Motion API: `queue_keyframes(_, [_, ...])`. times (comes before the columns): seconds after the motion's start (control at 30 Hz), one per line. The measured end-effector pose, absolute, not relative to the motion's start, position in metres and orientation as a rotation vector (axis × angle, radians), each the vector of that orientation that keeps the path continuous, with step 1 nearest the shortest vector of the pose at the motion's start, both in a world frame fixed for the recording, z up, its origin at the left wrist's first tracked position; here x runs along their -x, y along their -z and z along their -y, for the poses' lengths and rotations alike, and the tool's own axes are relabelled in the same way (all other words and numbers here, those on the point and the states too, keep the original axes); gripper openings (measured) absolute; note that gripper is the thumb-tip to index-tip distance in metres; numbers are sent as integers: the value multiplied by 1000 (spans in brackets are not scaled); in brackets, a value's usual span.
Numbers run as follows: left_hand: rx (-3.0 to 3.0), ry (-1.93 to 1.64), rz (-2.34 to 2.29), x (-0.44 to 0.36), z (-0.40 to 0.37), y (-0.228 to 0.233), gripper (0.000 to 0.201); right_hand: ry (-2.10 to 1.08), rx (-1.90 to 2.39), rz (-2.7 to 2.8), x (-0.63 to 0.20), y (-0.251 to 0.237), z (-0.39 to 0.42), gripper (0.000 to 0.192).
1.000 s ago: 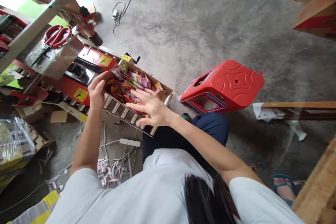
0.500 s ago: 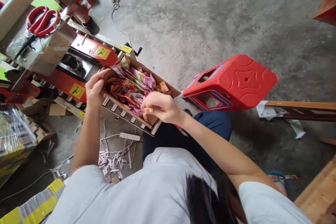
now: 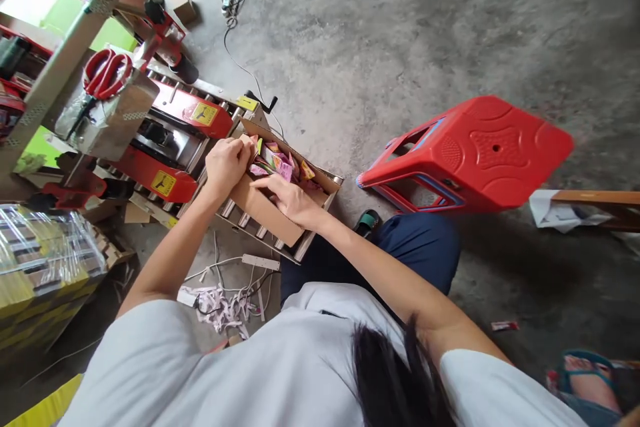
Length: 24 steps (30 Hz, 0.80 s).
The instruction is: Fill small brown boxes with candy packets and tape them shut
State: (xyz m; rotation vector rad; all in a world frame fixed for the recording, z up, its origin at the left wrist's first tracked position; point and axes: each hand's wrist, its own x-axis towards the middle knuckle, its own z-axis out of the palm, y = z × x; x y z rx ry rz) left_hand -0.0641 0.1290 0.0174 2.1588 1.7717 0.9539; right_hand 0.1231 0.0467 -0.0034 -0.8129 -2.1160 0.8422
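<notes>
A brown cardboard box (image 3: 326,182) full of colourful snack packets (image 3: 281,165) sits on the roller bed of a red sealing machine (image 3: 190,111). My left hand (image 3: 227,161) is closed on the far end of the near flap (image 3: 263,208), folding it over the packets. My right hand (image 3: 291,197) presses flat on the same flap near its middle, fingers spread. Most packets are hidden under the flap; a few show at the far side.
Red scissors (image 3: 104,73) lie on the machine's metal top. A tipped red plastic stool (image 3: 475,153) lies right of the box. A power strip (image 3: 260,261) and paper scraps (image 3: 220,300) are on the floor. Wrapped yellow stacks (image 3: 43,273) stand at left.
The near flap has come up over the packets. My left hand moved right onto it, and my right hand went from pinching at the packets to pressing on the flap.
</notes>
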Motion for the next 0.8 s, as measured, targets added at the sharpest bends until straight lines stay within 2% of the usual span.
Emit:
queue_keyframes(0.1, [-2187, -1042, -1838, 65, -130, -7, 29, -776, 653, 2006, -138, -21, -36, 38])
queue_keyframes(0.17, [-2315, -1070, -1750, 70, -129, -6, 29, -661, 763, 1952, -151, -45, -31, 35])
queue_keyframes(0.23, [-2524, -1004, -1503, 73, -127, -9, 39, -583, 1007, 1907, -163, -65, -33, 42])
queue_keyframes(0.3, [-2707, -904, -1177, 74, -124, -13, 52, -696, 1234, 1928, -172, -74, -41, 58])
queue_keyframes(0.37, [-2802, -825, -932, 72, -123, -17, 61, -929, 1325, 1976, -177, -72, -51, 61])
queue_keyframes(0.43, [-2842, -735, -803, 68, -124, -20, 56, -1093, 1288, 1988, -181, -66, -59, 58])
queue_keyframes(0.53, [-2893, -504, -714, 61, -130, -20, 39, -1143, 1188, 1971, -186, -61, -63, 62])
queue_keyframes(0.67, [-2923, -267, -725, 52, -147, -10, 35, -1114, 1270, 2119, -177, -63, -50, 90])
queue_keyframes(0.8, [-2908, -341, -1037, 59, -153, 5, 32, -640, 1550, 2371, -155, -52, -22, 130])
